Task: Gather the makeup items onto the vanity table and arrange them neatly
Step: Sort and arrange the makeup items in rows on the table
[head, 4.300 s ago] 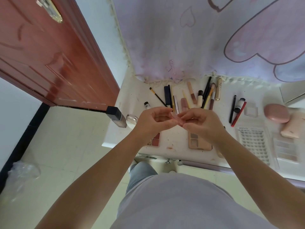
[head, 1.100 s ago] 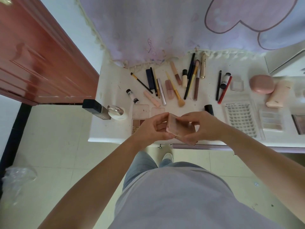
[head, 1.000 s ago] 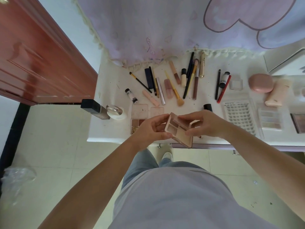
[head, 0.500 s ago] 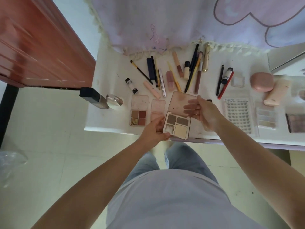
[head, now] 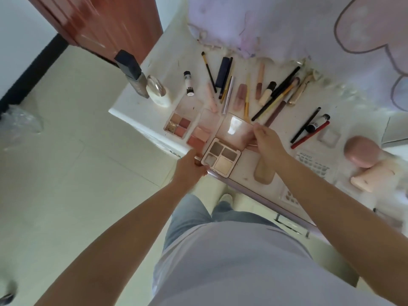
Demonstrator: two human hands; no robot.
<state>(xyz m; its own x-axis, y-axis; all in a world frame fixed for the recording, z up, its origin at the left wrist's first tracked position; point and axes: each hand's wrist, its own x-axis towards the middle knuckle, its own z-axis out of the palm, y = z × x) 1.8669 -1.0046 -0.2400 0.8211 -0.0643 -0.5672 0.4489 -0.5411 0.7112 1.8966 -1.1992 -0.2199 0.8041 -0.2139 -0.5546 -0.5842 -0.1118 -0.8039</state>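
Observation:
An open four-pan eyeshadow palette (head: 221, 160) lies flat near the front edge of the white vanity table (head: 141, 111), its mirrored lid (head: 235, 130) folded back. My left hand (head: 191, 167) pinches the palette's near left corner. My right hand (head: 268, 143) holds the lid's right edge with thumb and fingers. Left of it lie two more open palettes, one with four pans (head: 177, 127) and a blush duo (head: 199, 136). Brushes, pencils and tubes (head: 247, 93) lie in a row behind.
A dark-capped foundation bottle (head: 132, 76) and a white jar (head: 157, 91) stand at the table's left end. A beige tube (head: 263, 171), lash tray (head: 313, 162), pink puff case (head: 362, 151) and peach tube (head: 373, 175) sit to the right. Curtain behind, red door left.
The palette, closed in both hands a second ago, has been opened and laid flat on the table. The view has tilted and shifted to the right.

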